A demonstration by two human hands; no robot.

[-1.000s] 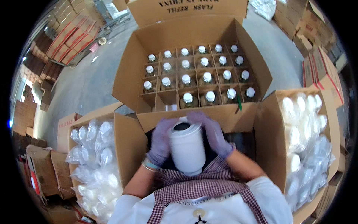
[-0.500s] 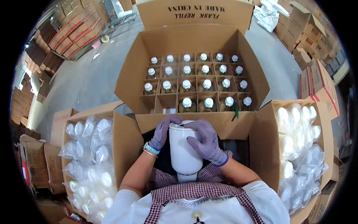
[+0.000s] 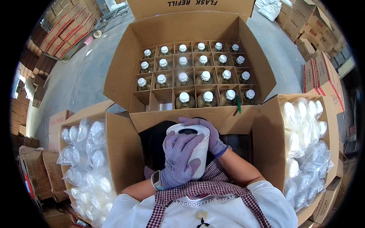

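While both gloved hands wrap white flask (image 3: 197,150), left hand (image 3: 178,159) in front, right hand (image 3: 211,133) behind; flask upright, empty box cells at 11 o'clock.

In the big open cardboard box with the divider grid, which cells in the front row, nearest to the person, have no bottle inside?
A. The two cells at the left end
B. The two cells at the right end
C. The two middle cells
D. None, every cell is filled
A: in the big open cardboard box with the divider grid, the front row's two left cells show only bare cardboard, while the four cells to their right each hold a white-capped bottle.
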